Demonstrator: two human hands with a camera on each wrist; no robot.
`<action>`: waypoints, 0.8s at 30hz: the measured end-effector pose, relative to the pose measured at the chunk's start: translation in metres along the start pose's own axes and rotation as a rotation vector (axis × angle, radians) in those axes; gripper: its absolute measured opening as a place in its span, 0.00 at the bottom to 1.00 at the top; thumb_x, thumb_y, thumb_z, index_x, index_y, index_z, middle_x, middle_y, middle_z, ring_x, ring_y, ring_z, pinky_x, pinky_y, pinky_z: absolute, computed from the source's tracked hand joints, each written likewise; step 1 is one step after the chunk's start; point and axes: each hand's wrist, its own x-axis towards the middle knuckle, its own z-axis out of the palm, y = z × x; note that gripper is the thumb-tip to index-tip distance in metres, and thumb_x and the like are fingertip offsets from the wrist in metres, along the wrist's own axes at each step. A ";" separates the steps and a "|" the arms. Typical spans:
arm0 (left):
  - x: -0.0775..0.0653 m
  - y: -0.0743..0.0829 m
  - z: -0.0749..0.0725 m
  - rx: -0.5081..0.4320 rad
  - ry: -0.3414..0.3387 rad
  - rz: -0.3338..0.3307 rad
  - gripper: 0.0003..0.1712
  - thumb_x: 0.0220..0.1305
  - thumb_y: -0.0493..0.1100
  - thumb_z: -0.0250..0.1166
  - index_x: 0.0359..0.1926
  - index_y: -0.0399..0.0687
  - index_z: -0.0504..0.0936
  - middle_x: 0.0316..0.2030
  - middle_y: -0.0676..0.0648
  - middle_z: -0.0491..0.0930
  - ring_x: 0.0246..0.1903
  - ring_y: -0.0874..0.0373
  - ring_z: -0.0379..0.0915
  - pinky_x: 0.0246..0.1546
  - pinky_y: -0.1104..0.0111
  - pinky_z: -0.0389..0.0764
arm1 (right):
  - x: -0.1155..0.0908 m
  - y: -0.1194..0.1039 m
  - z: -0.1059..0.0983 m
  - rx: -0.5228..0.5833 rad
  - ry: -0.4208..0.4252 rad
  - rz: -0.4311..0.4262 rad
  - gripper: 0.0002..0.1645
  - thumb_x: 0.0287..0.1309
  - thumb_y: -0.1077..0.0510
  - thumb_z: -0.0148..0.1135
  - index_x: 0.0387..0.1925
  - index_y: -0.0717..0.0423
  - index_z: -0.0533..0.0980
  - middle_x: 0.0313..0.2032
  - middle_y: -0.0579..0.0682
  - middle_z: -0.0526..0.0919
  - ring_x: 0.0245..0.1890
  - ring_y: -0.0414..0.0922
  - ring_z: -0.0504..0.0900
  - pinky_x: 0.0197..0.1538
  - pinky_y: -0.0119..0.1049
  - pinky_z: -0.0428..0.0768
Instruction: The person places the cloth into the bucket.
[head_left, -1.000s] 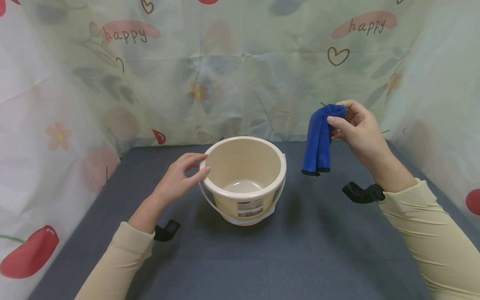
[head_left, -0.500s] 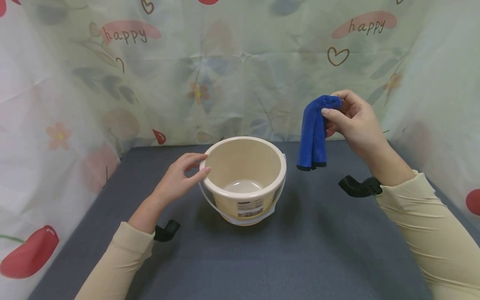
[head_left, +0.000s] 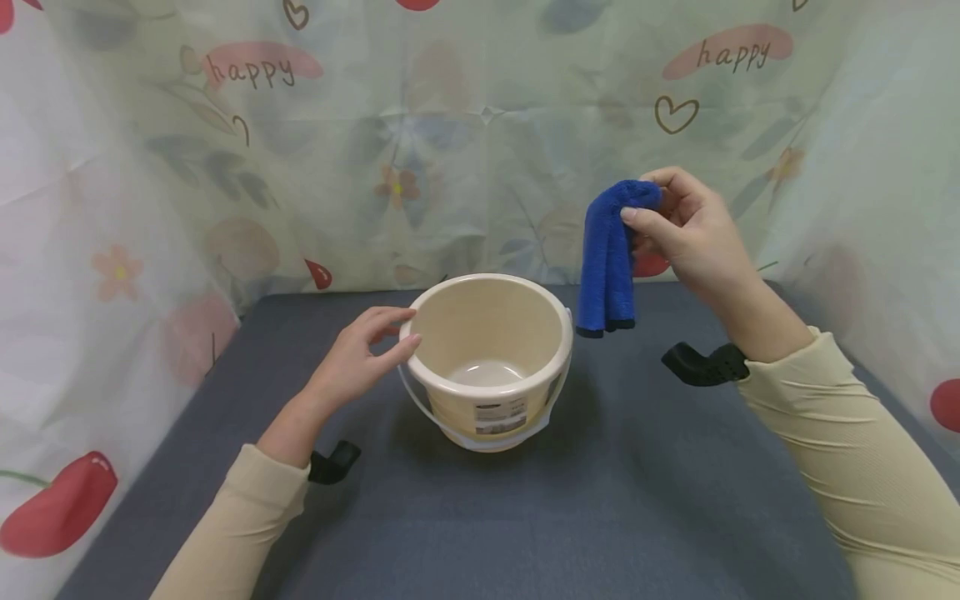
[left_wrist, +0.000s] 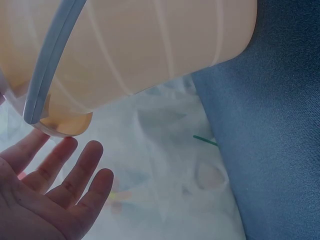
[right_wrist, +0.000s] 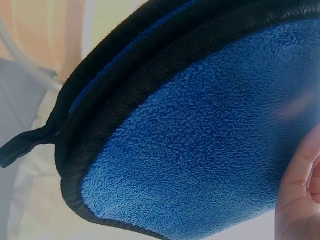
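A cream bucket (head_left: 450,417) stands upright with its pale handle (head_left: 536,429) hanging down the near side. Its inside shows bare in the head view. At the rim's left side rests my left hand (head_left: 352,354), thumb and index fingertips touching the edge. In the left wrist view, some fingertips of the left hand (left_wrist: 60,190) meet the rim while the others are free of it. Between thumb and fingers, my right hand (head_left: 697,233) pinches a folded blue cloth (head_left: 600,258) with black edging. The cloth hangs in the air, right of the bucket and above its rim.
A dark grey table (head_left: 480,533) lies under everything. Patterned curtains (head_left: 480,167) close off the back and both sides. Black wrist mounts (head_left: 705,365) stick out at both cuffs.
My right hand has carried the blue cloth left and upward, closer to the bucket. The left hand and the bucket have stayed where they were.
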 end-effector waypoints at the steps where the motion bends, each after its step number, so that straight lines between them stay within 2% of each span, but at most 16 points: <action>1: 0.000 0.000 0.000 0.000 0.000 0.001 0.27 0.62 0.52 0.61 0.61 0.48 0.72 0.59 0.45 0.70 0.54 0.49 0.70 0.59 0.54 0.72 | 0.001 0.000 0.001 -0.004 -0.002 -0.001 0.08 0.60 0.67 0.56 0.40 0.55 0.73 0.30 0.46 0.76 0.25 0.38 0.77 0.29 0.26 0.79; 13: 0.000 -0.002 0.001 -0.002 -0.001 -0.001 0.28 0.63 0.53 0.61 0.61 0.48 0.72 0.60 0.45 0.70 0.55 0.48 0.70 0.60 0.53 0.72 | 0.007 -0.006 0.018 -0.036 -0.059 -0.009 0.09 0.60 0.67 0.56 0.40 0.53 0.73 0.29 0.46 0.77 0.23 0.39 0.77 0.27 0.27 0.80; 24: 0.000 -0.002 0.000 0.005 0.002 -0.001 0.27 0.63 0.53 0.61 0.61 0.49 0.72 0.60 0.45 0.69 0.55 0.48 0.70 0.60 0.52 0.72 | 0.014 -0.005 0.034 -0.113 -0.103 -0.021 0.09 0.59 0.66 0.57 0.38 0.51 0.74 0.28 0.46 0.77 0.24 0.39 0.75 0.27 0.27 0.79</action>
